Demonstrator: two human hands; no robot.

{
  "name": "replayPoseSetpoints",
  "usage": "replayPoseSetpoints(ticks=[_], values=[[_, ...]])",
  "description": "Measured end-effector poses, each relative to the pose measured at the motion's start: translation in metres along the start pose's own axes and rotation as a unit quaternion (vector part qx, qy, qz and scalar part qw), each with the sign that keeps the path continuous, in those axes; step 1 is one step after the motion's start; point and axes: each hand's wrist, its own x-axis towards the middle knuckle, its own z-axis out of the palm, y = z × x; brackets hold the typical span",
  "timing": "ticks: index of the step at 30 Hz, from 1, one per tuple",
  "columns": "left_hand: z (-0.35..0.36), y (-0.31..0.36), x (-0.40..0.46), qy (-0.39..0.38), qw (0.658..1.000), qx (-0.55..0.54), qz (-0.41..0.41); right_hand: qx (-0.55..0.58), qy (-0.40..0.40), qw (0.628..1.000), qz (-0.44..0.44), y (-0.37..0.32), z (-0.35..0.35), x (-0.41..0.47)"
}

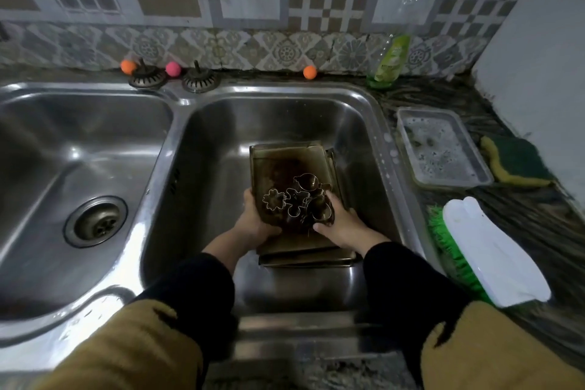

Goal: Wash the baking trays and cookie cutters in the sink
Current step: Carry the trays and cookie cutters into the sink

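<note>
My left hand (pixel 255 221) and right hand (pixel 342 225) grip the stacked baking trays (pixel 285 161), keeping the cookie cutters (pixel 297 199) inside, low in the right sink (pixel 373 123).

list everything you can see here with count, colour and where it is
baking trays: a stack, exact count unclear, dark brown, in the right sink basin
cookie cutters: several, metal, lying in the top tray
sink: one, steel, two basins; left basin has an open drain
sink strainers: two, dark metal, on the back rim
small balls: three, two orange and one pink, along the back wall
dish soap bottle: one, clear with green label, back right of the counter
plastic container: one, clear, sudsy inside, right of the sink
sponge: one, green and yellow, right of the container
scrub brush: one, white with green bristles, front right counter
left hand: gripping the top tray's near left edge
right hand: gripping its near right edge
</note>
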Motion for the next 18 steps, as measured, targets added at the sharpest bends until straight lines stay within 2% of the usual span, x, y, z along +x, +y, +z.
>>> replayPoseSetpoints(ticks=[2,4,6,7,8,10,13,18], values=[[0.000,0.001,0.002,0.004,0.999,0.047,0.007,-0.023,0.007,1.000,0.003,-0.002,-0.004,0.000],[-0.001,0.005,0.002,0.038,0.979,0.199,0.023,-0.057,0.033,0.998,-0.016,-0.008,-0.009,-0.003],[-0.001,0.013,-0.001,0.088,0.920,0.369,0.096,-0.119,0.063,0.989,-0.056,-0.015,-0.013,-0.005],[0.000,0.018,-0.002,0.096,0.893,0.416,0.142,-0.155,0.070,0.982,-0.077,-0.019,-0.014,-0.005],[0.001,0.024,-0.001,0.089,0.875,0.443,0.173,-0.184,0.073,0.975,-0.096,-0.023,-0.016,-0.003],[0.003,0.032,0.006,0.060,0.858,0.476,0.183,-0.221,0.068,0.965,-0.124,-0.032,-0.017,0.004],[0.007,0.040,0.017,0.031,0.855,0.493,0.157,-0.241,0.042,0.960,-0.136,-0.043,-0.014,0.016],[0.009,0.038,0.024,0.006,0.851,0.507,0.136,-0.208,-0.017,0.974,-0.090,-0.048,-0.009,0.031]])
